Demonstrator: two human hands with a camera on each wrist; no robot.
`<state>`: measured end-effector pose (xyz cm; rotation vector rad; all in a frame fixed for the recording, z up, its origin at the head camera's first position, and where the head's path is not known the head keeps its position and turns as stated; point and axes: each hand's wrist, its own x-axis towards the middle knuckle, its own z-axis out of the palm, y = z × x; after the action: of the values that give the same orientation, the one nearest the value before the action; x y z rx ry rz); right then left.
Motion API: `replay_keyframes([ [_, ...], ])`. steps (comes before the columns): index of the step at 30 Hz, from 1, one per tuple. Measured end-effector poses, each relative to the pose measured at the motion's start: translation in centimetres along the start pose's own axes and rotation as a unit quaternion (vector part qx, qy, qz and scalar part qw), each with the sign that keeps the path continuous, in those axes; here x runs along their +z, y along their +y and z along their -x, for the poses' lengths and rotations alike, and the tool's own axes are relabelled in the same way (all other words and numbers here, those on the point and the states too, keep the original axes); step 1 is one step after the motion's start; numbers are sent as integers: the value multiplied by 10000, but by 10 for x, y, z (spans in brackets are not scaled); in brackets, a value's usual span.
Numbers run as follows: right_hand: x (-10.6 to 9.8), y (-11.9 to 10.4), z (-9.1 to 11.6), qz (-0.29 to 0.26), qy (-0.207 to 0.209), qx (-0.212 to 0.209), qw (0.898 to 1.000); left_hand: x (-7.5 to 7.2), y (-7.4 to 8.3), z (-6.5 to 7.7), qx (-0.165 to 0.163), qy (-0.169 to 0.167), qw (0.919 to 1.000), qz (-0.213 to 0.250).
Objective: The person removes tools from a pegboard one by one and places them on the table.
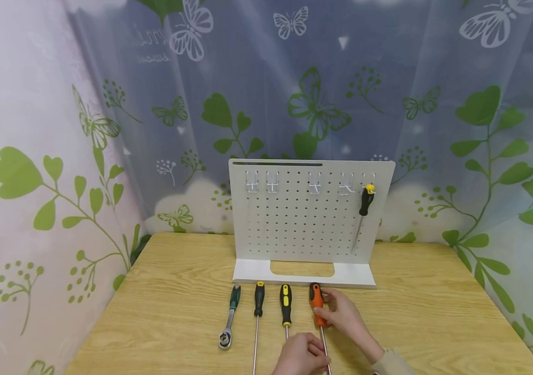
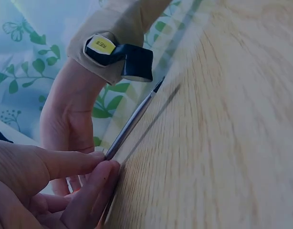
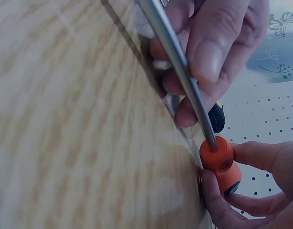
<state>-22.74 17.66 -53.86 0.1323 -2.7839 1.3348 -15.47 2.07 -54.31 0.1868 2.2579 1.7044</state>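
Observation:
My right hand [image 1: 343, 313] holds an orange-and-black screwdriver [image 1: 317, 299] by its handle, between thumb and fingers. Lower down, my left hand [image 1: 297, 355] pinches the same screwdriver's metal shaft [image 2: 130, 125] between thumb and fingers. In the left wrist view the shaft's dark tip is raised slightly above the wood, its shadow beside it. From the right wrist, the orange handle [image 3: 217, 153] shows low over the table. Just left of it lies a black-and-yellow screwdriver [image 1: 286, 302], its lower shaft hidden behind my left hand.
Further left lie another black screwdriver [image 1: 259, 299] and a green-handled ratchet wrench [image 1: 230, 319]. Behind them stands a white pegboard [image 1: 304, 224] with several clear hooks [image 1: 314, 183]. A black-and-yellow screwdriver [image 1: 366, 202] hangs at its right. A patterned curtain [image 1: 257, 78] closes off the back.

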Motion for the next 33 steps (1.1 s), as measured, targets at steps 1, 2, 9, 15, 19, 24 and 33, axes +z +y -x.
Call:
replay_keyframes([
  [1, 0, 0, 0, -4, -4, 13, 10000, 0, 0, 0, 60, 17, 10000, 4],
  [2, 0, 0, 0, -3, -2, 23, 10000, 0, 0, 1, 105, 33, 9999, 15],
  [9, -1, -1, 0, 30, -39, 93, 9999, -3, 2, 0, 149, 28, 9999, -38],
  [15, 0, -1, 1, 15, -17, 21, 10000, -3, 1, 0, 299, 97, 9994, -158],
  [19, 1, -1, 1, 29, 18, -13, 10000, -3, 1, -1, 299, 142, 9992, -236],
  [24, 1, -1, 1, 66, 85, 26, 9999, -2, 0, -1, 351, 203, 9988, -267],
  [33, 3, 0, 4, -84, 55, 145, 9998, -2, 0, 0, 429, 217, 9983, -340],
])
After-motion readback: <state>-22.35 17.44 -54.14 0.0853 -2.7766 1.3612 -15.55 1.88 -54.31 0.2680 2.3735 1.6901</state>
